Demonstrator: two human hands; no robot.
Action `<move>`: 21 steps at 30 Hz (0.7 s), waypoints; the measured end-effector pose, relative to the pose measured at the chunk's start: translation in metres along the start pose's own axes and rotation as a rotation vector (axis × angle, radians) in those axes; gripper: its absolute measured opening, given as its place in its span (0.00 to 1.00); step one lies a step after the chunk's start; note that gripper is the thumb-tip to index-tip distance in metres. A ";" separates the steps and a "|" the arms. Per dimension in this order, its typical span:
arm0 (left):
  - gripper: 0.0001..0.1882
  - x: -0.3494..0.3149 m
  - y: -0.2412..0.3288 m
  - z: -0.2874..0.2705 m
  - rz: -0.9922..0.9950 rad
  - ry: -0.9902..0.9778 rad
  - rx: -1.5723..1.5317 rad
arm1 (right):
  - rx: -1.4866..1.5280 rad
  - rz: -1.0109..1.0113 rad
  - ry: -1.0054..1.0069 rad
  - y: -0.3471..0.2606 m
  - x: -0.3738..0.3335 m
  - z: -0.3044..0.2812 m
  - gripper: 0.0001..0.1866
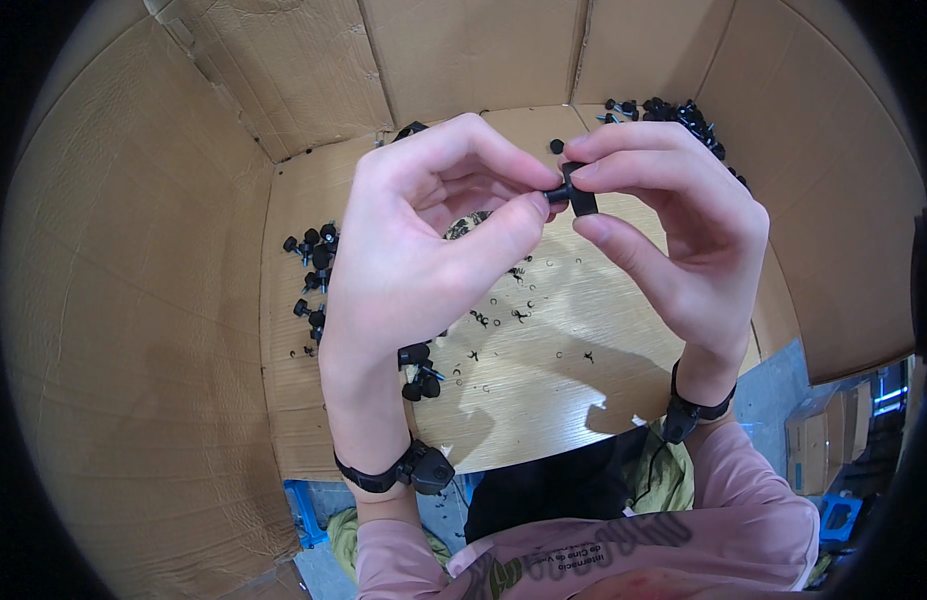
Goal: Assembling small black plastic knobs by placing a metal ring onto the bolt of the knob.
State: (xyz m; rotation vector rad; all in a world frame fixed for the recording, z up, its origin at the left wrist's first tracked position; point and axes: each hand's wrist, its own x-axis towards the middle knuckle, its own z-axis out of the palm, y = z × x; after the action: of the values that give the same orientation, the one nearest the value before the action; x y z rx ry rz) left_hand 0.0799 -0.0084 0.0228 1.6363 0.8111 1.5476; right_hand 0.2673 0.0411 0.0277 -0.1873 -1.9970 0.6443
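Observation:
Above the table, a black knob with a wide head and a narrow stem [581, 190] is held between both hands. My right hand [683, 205] grips the head between thumb and fingertips. At the stem's tip, the thumb and index finger of my left hand [423, 230] are pinched together; whether a small part is also between them is hidden. Below the hands, many tiny dark C-shaped clips [520, 315] lie scattered on the wooden tabletop [543, 390]. More black knobs with metal studs [420, 380] lie by my left forearm, partly hidden by it.
Tall cardboard walls [133, 300] surround the table at the left, back and right. Black studded knobs form a group [318, 255] at the left and a larger heap [688, 120] at the back right. One loose black knob [556, 146] lies near the back. Each wrist wears a black band.

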 end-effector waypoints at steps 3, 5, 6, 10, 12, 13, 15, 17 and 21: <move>0.07 0.000 0.000 0.002 -0.027 0.001 -0.021 | 0.001 0.003 -0.003 0.000 0.000 0.001 0.16; 0.07 0.000 0.001 0.002 -0.044 0.007 -0.037 | -0.008 0.006 0.002 -0.001 0.000 0.001 0.16; 0.07 0.000 0.001 0.001 -0.057 -0.003 -0.042 | -0.008 0.006 0.002 -0.001 0.000 0.001 0.16; 0.08 -0.001 0.004 -0.003 -0.140 -0.012 -0.036 | -0.024 0.002 -0.001 0.000 0.000 0.002 0.16; 0.09 -0.001 0.005 0.001 -0.134 0.003 0.006 | -0.033 0.001 0.000 0.000 0.000 0.004 0.16; 0.10 -0.001 0.005 0.002 -0.127 0.018 0.047 | -0.017 0.015 0.017 -0.001 0.000 0.005 0.16; 0.10 0.000 0.006 0.005 -0.125 0.027 0.030 | -0.003 0.030 0.034 0.000 -0.001 0.004 0.16; 0.10 0.001 0.005 0.007 -0.123 0.035 0.011 | 0.003 0.018 0.033 0.002 -0.001 0.002 0.17; 0.10 0.002 -0.001 0.006 0.034 0.019 0.102 | 0.093 0.056 0.076 0.002 -0.002 0.002 0.17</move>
State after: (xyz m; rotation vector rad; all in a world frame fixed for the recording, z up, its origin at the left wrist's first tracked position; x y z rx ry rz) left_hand 0.0860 -0.0068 0.0232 1.7186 0.8891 1.5699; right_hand 0.2665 0.0416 0.0249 -0.2093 -1.8898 0.7540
